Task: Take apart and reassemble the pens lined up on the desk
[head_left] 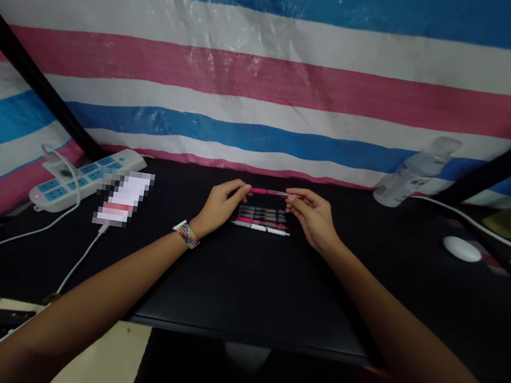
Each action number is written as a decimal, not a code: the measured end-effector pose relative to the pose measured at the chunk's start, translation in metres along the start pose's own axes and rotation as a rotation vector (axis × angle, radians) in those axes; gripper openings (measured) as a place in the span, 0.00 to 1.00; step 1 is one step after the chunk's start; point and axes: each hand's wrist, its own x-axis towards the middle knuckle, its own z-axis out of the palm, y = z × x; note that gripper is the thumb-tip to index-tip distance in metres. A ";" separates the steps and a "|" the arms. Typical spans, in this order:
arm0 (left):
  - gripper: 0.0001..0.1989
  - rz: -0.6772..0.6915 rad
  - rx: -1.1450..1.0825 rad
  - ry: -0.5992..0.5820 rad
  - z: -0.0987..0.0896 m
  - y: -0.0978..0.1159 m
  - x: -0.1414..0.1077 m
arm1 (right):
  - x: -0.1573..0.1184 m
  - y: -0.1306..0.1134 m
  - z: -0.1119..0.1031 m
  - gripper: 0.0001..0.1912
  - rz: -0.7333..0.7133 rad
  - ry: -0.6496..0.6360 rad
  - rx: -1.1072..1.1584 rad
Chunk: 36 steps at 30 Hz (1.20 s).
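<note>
A red pen (267,192) lies crosswise between my two hands, above a row of pens on the black table (251,287). My left hand (224,201) pinches its left end, and my right hand (312,214) has its right end between thumb and fingers. Just below, several dark, clear-barrelled pens (262,213) lie side by side. Nearer to me in the same row are a red pen (258,222) and a white pen (262,228). A colourful band is on my left wrist.
On the left sit a power strip (89,179) and a blurred-out phone (124,197) with a white cable. A clear bottle (414,172) stands at the back right, near a white mouse (462,248). Striped sheeting (253,79) hangs behind the table.
</note>
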 end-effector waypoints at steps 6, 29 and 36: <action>0.11 -0.018 -0.016 0.020 0.000 -0.001 0.000 | -0.001 -0.001 0.001 0.17 0.013 0.007 0.007; 0.06 -0.070 -0.163 0.169 -0.001 -0.018 0.005 | 0.009 -0.007 -0.008 0.09 0.117 0.064 0.176; 0.06 -0.087 -0.162 0.183 -0.001 -0.016 0.005 | 0.010 -0.005 -0.009 0.08 0.121 0.106 0.241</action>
